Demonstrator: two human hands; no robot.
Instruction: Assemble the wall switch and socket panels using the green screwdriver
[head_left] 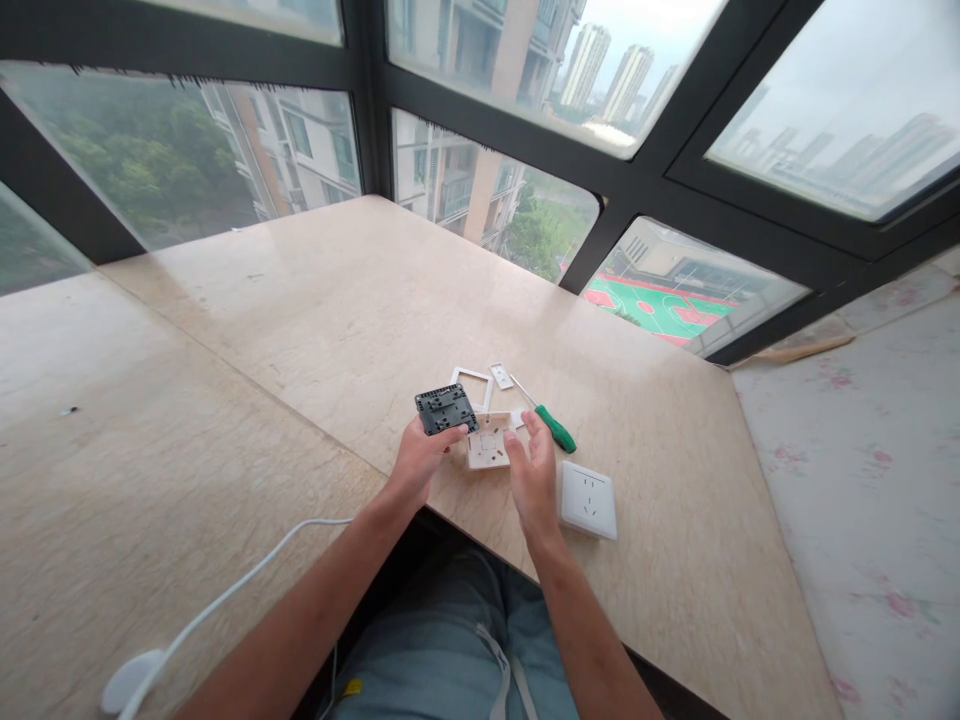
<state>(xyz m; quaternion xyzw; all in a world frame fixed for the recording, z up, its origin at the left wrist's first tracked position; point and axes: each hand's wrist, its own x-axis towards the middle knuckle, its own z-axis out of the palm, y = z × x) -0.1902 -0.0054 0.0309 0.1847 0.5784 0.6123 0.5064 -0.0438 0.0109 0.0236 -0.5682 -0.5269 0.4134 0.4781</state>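
Observation:
My left hand (417, 463) grips a dark grey square socket module (445, 408), held up just above the stone sill. My right hand (533, 472) rests beside a white socket base plate (487, 447) on the sill, fingers partly curled and touching its right edge. Behind them lie a white square frame (472, 378), a small white piece (501, 376) and a green-handled screwdriver (553, 427). A complete white wall socket (589, 500) lies to the right of my right hand.
The beige stone sill (300, 320) runs under dark-framed windows (630, 180). A white cable (225, 600) with a rounded end lies at the lower left. A floral mattress (862, 480) borders the sill on the right. My legs in jeans (450, 650) sit below.

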